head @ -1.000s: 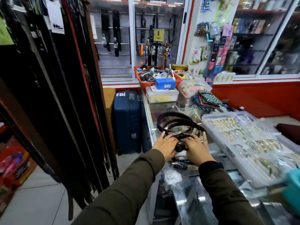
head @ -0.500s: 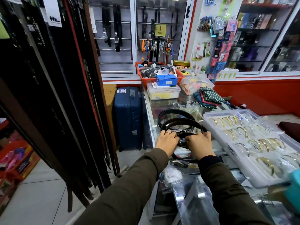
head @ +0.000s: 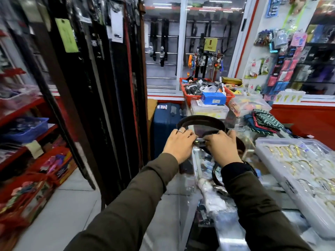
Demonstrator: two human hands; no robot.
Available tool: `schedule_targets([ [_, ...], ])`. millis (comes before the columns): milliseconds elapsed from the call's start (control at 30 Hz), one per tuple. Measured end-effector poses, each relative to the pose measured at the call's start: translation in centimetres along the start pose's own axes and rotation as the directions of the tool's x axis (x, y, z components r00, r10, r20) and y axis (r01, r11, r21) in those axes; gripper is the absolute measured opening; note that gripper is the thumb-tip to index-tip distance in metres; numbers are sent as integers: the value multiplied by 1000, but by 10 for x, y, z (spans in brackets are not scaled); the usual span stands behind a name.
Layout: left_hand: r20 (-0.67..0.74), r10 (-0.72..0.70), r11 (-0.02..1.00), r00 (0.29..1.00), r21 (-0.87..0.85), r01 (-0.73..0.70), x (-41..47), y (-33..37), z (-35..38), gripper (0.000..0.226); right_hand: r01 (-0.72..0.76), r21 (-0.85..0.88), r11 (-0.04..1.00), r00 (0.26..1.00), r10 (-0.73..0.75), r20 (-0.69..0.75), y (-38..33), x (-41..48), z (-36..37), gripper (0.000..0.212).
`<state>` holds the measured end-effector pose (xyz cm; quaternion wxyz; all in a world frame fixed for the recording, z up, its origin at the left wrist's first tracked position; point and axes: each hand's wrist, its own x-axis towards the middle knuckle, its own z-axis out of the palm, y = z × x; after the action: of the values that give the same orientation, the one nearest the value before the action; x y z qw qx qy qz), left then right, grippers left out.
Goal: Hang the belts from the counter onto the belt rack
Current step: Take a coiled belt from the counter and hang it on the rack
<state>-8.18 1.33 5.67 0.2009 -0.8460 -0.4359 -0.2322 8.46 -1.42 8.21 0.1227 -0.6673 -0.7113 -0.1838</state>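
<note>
A dark belt (head: 199, 119) looped into a wide coil is held just above the glass counter (head: 230, 230), at its left edge. My left hand (head: 178, 144), with a ring on one finger, grips the coil's near left side. My right hand (head: 222, 148) grips it beside the buckle, which shows as a glint between the two hands. The belt's tail (head: 215, 175) curls down under my right wrist. To the left stands the belt rack (head: 108, 91), crowded with several long dark belts that hang nearly to the floor.
A clear tray of gold bangles (head: 297, 169) lies on the counter's right side. Beyond the belt sit boxes, a red basket (head: 195, 96) and folded cloth (head: 264, 120). A blue suitcase (head: 165, 127) stands beside the counter. Red shelves with bins (head: 23, 129) line the far left.
Both hands have lifted the coiled belt off the counter and carried it left toward the counter's edge. The view has swung left, bringing more of the rack and shelves into sight.
</note>
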Motion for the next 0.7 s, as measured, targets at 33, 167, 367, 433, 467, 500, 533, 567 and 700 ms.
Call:
schedule_targets([
  [33,2,-15,1000,1000,-7,15,-5,-10,-7,35,18,30,999,1000,-18,-6,-10,3,-4,21],
  [167,-55,-249,936,967,-270,225,-35,-49,-33,60,83,238,968,996,-85,-2,-52,14,-19,23],
  [367,91,-824,250,559,-827,504,-72,-70,-52,43,19,661,751,991,-102,88,-99,21,-21,10],
  [433,254,-840,-24,479,-900,436,-78,-72,-59,26,-43,813,581,978,-142,154,-114,22,-20,6],
  [467,296,-835,-98,464,-910,403,-82,-73,-63,26,-71,870,489,972,-162,171,-121,21,-21,13],
  [500,302,-833,-121,463,-917,381,-86,-75,-67,26,-85,901,425,969,-175,174,-127,20,-22,20],
  [533,291,-832,-114,473,-923,369,-89,-77,-70,27,-90,919,383,968,-184,172,-132,19,-22,25],
  [567,272,-830,-90,486,-926,365,-91,-79,-75,26,-93,927,362,966,-192,172,-138,19,-23,28],
  [700,138,-836,97,532,-915,391,-97,-90,-90,18,-88,964,253,963,-225,147,-154,18,-28,16],
])
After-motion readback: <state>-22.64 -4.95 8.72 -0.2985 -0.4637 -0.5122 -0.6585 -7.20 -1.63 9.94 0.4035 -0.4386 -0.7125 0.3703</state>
